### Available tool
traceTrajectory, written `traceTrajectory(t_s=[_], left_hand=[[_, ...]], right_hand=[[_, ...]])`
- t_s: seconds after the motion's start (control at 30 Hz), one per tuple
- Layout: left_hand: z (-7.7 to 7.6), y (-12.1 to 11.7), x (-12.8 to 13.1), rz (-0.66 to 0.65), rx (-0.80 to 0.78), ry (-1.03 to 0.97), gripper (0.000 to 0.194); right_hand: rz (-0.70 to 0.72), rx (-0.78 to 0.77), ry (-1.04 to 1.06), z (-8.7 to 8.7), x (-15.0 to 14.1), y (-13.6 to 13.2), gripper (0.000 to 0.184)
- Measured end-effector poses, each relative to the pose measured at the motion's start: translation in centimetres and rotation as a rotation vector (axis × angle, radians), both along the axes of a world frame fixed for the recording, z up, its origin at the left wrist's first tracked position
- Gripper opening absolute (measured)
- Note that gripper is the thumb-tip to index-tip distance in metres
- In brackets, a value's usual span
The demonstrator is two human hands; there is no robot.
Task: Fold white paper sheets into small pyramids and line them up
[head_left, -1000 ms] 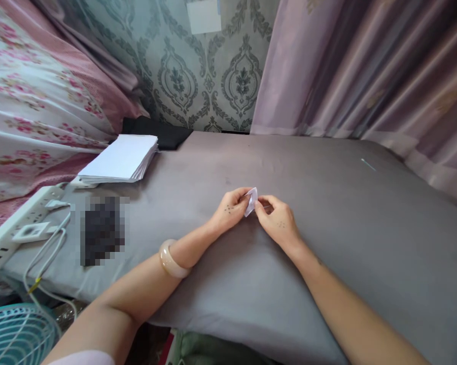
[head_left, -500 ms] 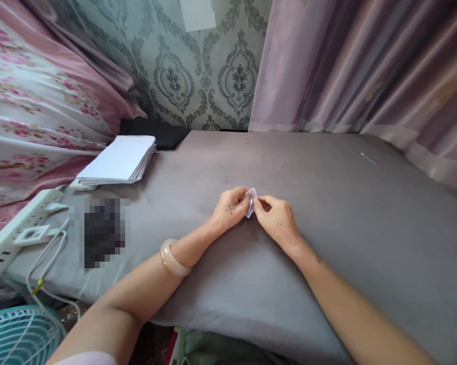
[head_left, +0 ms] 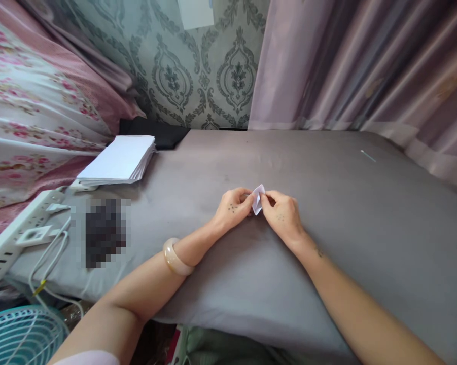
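Note:
Between my two hands is a small folded piece of white paper (head_left: 257, 199), its top end pointed and its middle creased. My left hand (head_left: 236, 207) pinches its left side between thumb and fingers. On the opposite side, my right hand (head_left: 283, 213) grips the paper's right edge the same way. Both hands are held just above the grey cloth-covered table (head_left: 220, 284). Some fingertips are hidden behind the paper and the thumbs. A pale bangle (head_left: 177, 257) circles my left wrist.
At the back left lies a stack of white paper (head_left: 117, 158), beside a black cloth (head_left: 155, 133). A white power strip (head_left: 23, 228) with cables runs along the left edge, near a pixelated dark patch. A turquoise fan (head_left: 23, 337) stands lower left. A thin stick (head_left: 368, 155) lies far right.
The folded paper and both hands have shifted slightly right. The paper has turned and shows a wider face, and my hands are a little farther apart.

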State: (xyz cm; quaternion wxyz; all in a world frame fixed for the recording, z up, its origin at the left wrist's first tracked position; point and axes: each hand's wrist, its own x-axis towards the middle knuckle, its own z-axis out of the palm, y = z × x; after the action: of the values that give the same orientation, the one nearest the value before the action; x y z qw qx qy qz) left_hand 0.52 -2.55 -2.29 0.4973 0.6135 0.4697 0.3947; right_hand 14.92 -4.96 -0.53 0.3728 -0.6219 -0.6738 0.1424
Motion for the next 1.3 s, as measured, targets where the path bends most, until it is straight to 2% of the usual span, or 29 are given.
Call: traceTrajectory(t_s=[0.07,0.2,0.4,0.53,0.63,0.87,0.97,1.03,1.13,1.23,1.3], left_hand=[[0.0,0.0,0.0,0.011,-0.02,-0.007,0.032],[0.7,-0.3,0.0,0.124,0.053,0.105,0.024],[1.4,-0.7,-0.1,0.145,0.208,0.3,0.029],[1.2,-0.6,-0.3,0.139,0.344,0.427,0.028],[0.8,-0.6,-0.3,0.1,0.384,0.462,0.026],[0.7,-0.5,-0.3,0.045,0.33,0.381,0.016],[0.8,0.1,-0.5,0.087,0.217,0.296,0.015],[0.8,0.5,-0.8,0.132,0.119,0.232,0.014],[0.6,1.0,-1.1,0.195,0.044,0.174,0.014],[0.3,1.4,-1.0,0.222,0.004,0.135,0.014],[0.3,1.5,-0.9,0.214,-0.061,0.079,0.016]], right_hand=[[-0.003,-0.043,0.091,-0.2,-0.1,0.1,0.025],[-0.026,-0.139,0.238,-0.6,-0.7,0.2,0.027],[-0.016,-0.186,0.247,-0.6,-1.0,0.3,0.026],[-0.029,-0.185,0.236,-0.4,-0.8,0.3,0.023],[-0.058,-0.186,0.231,-0.3,-0.7,0.2,0.022],[-0.015,-0.201,0.214,-0.3,-0.3,0.3,0.024],[0.0,-0.169,0.236,0.1,-0.1,0.2,0.03],[0.004,-0.068,0.187,0.3,-0.2,-0.1,0.03],[0.12,0.081,0.038,0.3,-0.8,-0.8,0.029],[0.242,0.084,-0.104,0.0,-1.5,-1.4,0.029],[0.264,0.075,-0.133,-0.4,-1.5,-1.3,0.024]])
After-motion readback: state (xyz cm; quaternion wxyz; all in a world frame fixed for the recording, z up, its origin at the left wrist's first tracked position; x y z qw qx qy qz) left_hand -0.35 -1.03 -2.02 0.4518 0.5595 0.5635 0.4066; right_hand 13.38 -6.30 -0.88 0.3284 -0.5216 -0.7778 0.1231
